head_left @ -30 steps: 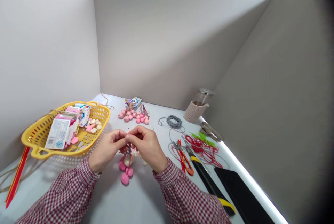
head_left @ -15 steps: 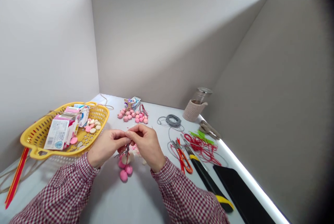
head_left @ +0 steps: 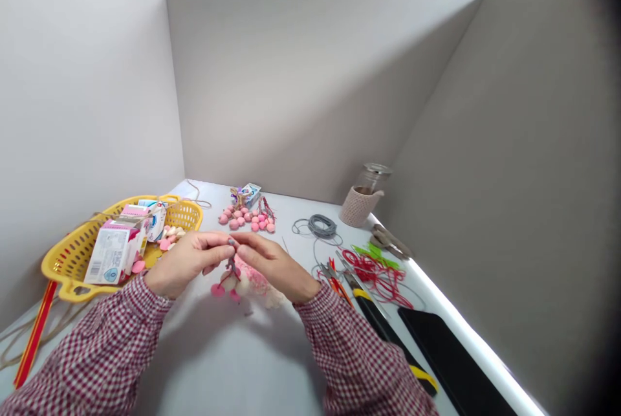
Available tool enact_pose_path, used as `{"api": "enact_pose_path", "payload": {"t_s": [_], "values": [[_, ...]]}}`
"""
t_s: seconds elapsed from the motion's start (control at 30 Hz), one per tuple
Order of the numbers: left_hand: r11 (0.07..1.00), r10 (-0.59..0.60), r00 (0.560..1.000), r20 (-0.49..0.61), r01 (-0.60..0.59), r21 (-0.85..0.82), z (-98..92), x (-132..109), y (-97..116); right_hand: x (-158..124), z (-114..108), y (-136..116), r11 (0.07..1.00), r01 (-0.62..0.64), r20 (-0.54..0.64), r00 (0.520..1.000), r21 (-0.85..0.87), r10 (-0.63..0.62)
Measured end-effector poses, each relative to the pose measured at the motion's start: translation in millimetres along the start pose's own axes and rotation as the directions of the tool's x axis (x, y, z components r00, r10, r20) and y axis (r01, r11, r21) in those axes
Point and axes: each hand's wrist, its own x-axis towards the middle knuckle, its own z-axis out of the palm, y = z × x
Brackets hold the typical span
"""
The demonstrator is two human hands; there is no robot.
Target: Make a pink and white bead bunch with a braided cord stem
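My left hand (head_left: 187, 264) and my right hand (head_left: 276, 267) meet over the middle of the table, fingertips close together. Both pinch the dark grey cord (head_left: 232, 265) at the top of a small bunch of pink and white balls (head_left: 229, 283). The balls dangle just below my fingers; a reddish thread runs among them. Exactly how the cord is wound or knotted is hidden by my fingertips. Behind and below my right hand lies a patch of pink and white crumbs or chips (head_left: 257, 283), partly covered by the hand.
At left stands a yellow basket (head_left: 63, 265) holding boxes and pink and white pieces. Finished-looking pink ball bunches (head_left: 242, 217) lie at the back. Rightward are a grey cord coil (head_left: 322, 226), red cord (head_left: 376, 273), orange scissors (head_left: 339, 286), a black-yellow cutter (head_left: 381, 325) and a covered jar (head_left: 361, 199).
My hands have shifted slightly, with the right-hand fingers straighter and flatter. The ball bunch hangs higher and has turned. The camera view has tilted up a little.
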Motion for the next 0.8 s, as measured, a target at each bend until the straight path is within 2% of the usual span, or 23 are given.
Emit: {"api": "enact_pose_path", "payload": {"t_s": [0.1,0.23,0.4,0.5,0.57,0.63,0.7,0.8], "values": [[0.996,-0.064,0.998,0.026,0.065,-0.054,-2.1,0.0,2.5,-0.5,3.9,6.7,0.992,-0.037,0.141,0.99,0.123,0.02],[0.993,-0.079,0.994,0.071,0.085,-0.083,-4.0,-1.0,2.2,0.2,11.3,13.3,0.971,-0.135,0.185,0.978,0.195,0.099],[0.989,-0.089,0.994,0.069,0.097,-0.111,-7.0,-3.7,2.8,2.6,7.8,16.2,0.977,-0.153,-0.025,0.987,0.15,0.158],[0.992,-0.083,0.996,0.024,0.084,-0.093,-6.5,-4.9,4.6,2.7,3.5,11.7,0.986,-0.129,-0.066,0.988,0.108,0.136],[0.995,-0.088,0.995,-0.039,0.086,-0.043,-4.1,-5.6,6.1,1.6,2.9,5.8,0.994,-0.113,-0.101,0.989,-0.013,0.111],[0.994,-0.098,0.989,-0.11,0.103,0.037,-0.2,-6.3,8.5,-0.2,5.0,-1.2,0.97,-0.055,-0.151,0.988,-0.237,0.019],[0.985,-0.108,0.981,-0.163,0.128,0.119,4.2,-6.9,11.6,-2.3,9.2,-7.7,0.887,0.04,-0.151,0.981,-0.459,-0.123],[0.967,-0.13,0.974,-0.186,0.166,0.194,9.1,-7.3,15.4,-4.9,16.5,-13.3,0.758,0.111,-0.138,0.956,-0.643,-0.257]]}}
